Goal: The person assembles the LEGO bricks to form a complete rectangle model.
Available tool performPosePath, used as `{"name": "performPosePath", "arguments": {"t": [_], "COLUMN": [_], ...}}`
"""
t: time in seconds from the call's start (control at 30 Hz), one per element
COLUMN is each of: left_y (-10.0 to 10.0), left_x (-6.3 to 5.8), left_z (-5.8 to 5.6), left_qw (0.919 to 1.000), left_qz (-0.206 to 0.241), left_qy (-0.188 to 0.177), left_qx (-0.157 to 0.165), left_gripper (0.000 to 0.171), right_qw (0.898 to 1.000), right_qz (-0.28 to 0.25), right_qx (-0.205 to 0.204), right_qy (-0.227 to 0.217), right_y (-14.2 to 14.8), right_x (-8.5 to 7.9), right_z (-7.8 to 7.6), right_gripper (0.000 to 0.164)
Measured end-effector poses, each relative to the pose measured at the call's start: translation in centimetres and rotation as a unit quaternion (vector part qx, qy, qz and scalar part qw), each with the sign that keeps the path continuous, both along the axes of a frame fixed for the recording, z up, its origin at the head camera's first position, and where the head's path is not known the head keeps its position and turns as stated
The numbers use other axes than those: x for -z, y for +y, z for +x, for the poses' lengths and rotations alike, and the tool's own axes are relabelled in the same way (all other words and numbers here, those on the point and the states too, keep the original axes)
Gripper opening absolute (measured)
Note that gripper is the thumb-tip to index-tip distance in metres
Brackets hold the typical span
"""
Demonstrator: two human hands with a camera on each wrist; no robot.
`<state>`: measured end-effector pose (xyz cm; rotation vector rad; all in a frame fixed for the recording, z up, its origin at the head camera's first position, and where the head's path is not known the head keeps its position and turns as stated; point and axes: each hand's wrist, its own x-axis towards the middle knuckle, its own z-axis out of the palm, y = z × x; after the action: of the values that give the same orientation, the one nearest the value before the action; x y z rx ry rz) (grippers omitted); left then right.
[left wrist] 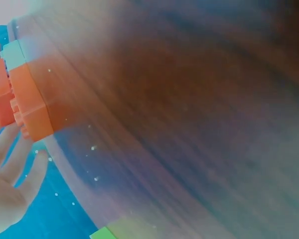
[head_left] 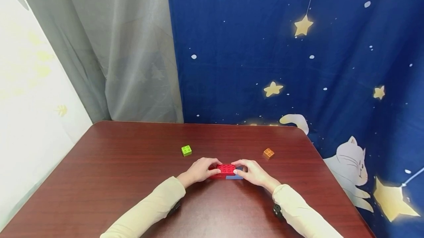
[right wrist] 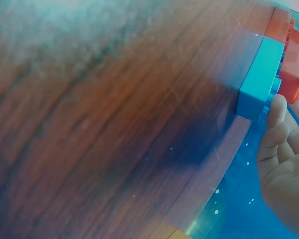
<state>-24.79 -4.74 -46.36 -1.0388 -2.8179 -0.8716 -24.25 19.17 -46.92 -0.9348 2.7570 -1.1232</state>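
Note:
An upper red toy building brick (head_left: 226, 168) with studs on top bridges a lower red brick (left wrist: 32, 102) and a blue brick (right wrist: 259, 79) standing end to end on the table. My left hand (head_left: 199, 170) holds the upper brick's left end between thumb and fingers. At the opposite end, my right hand (head_left: 253, 172) grips the same brick, its fingers just above the blue brick's exposed studs. The wrist views show the upper brick over both lower ones; whether it is fully pressed down I cannot tell.
A lime green brick (head_left: 186, 150) lies farther back to the left on the dark red-brown table (head_left: 132, 164). Back to the right is an orange brick (head_left: 268, 153). Behind the table's far edge hang a grey curtain (head_left: 142, 65) and a blue starred curtain (head_left: 238, 65).

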Motion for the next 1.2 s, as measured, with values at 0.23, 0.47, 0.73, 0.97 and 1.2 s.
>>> {"name": "performPosePath", "arguments": {"t": [0.23, 0.47, 0.73, 0.97, 1.2], "left_y": [0.00, 0.18, 0.38, 0.33, 0.17], "left_x": [-0.46, -0.81, -0.96, -0.90, -0.56], "left_z": [0.03, 0.17, 0.14, 0.03, 0.34], "left_qw": [0.9998, 0.9978, 0.9922, 0.9903, 0.9928], "left_qz": [-0.020, -0.061, -0.095, -0.106, -0.092], "left_qy": [0.002, 0.026, 0.079, 0.088, 0.076], "left_qx": [-0.001, -0.001, 0.019, 0.016, 0.005], "left_gripper": [0.030, 0.033, 0.033, 0.034, 0.036], "right_qw": [1.000, 0.999, 0.999, 0.998, 0.995], "right_qz": [-0.001, -0.007, -0.010, 0.012, 0.010], "right_qx": [-0.002, 0.002, 0.023, 0.026, 0.023], "right_qy": [-0.007, 0.040, 0.041, 0.057, 0.098], "right_y": [0.03, -0.02, -0.16, -0.11, -0.07], "right_x": [-0.06, 0.27, 0.03, -0.38, 0.03], "right_z": [-0.04, 0.06, 0.28, 0.22, 0.11], "right_gripper": [0.031, 0.030, 0.027, 0.027, 0.026]}}
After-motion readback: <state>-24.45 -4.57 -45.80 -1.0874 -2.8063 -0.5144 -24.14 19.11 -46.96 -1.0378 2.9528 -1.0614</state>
